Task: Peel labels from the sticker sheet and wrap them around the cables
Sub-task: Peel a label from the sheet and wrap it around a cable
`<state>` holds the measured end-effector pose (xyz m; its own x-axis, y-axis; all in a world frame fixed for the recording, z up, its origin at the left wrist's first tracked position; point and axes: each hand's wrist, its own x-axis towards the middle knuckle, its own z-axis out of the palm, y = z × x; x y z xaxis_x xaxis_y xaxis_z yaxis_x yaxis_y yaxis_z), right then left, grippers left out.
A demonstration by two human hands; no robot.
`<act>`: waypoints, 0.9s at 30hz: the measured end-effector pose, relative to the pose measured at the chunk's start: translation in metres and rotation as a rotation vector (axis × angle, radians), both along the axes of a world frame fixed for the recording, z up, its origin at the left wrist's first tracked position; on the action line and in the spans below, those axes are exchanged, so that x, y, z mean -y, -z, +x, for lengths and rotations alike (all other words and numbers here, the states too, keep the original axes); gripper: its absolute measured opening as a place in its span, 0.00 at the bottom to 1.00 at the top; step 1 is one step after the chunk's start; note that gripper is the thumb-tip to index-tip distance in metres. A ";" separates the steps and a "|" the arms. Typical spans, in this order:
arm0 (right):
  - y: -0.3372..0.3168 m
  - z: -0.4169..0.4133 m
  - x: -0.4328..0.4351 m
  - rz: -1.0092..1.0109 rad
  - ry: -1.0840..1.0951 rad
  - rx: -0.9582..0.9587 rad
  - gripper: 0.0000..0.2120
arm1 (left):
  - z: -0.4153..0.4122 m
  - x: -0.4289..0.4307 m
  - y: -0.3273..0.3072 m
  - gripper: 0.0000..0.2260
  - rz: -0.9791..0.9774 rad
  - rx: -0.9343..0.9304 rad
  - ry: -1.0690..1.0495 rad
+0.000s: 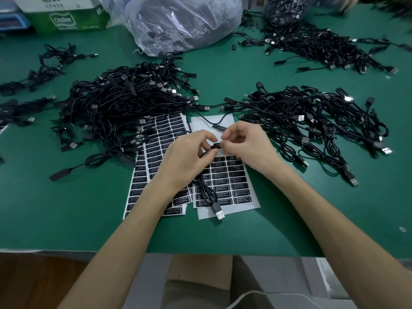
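Both hands are held together over the middle of the desk [78, 215], fingertips meeting just above the sticker sheet [243, 208]. The left hand [189, 153] is curled, its thumb and forefinger pinched on the cable [206, 190] at a short black section. The right hand [245, 146] is likewise curled, its fingertips pinched on the label [215, 145] that sits at that same section, between the two hands. How far the label is wrapped cannot be told, since most of it is hidden by the fingers. From the pinch the cable is led down under the left hand and toward the person, looped loosely over the printed rows, and is ended by its USB plug [220, 214] at the near edge of the sheet. Its long run thus lies roughly away-and-toward the person, while the held section lies crosswise, left to right. The wrap is judged to turn on that crosswise lie: the label must be rolled round an axis shared by both pinches, with neither hand nearer than the other. The upper part of the sheet is stripped to white backing, and a second sheet [145, 175] is overlapped at its left. One pile of cables [124, 101] is heaped to the left and beyond, and another pile [312, 117] to the right. A plastic bag [182, 21] and a green carton [66, 21] are set at the far edge.
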<state>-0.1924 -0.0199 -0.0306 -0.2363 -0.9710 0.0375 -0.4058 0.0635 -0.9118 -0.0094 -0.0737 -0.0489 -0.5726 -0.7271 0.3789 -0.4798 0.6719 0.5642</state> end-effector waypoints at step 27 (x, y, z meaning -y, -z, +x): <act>0.006 0.000 0.001 -0.032 -0.005 -0.058 0.06 | 0.000 0.004 -0.001 0.05 0.141 -0.035 0.012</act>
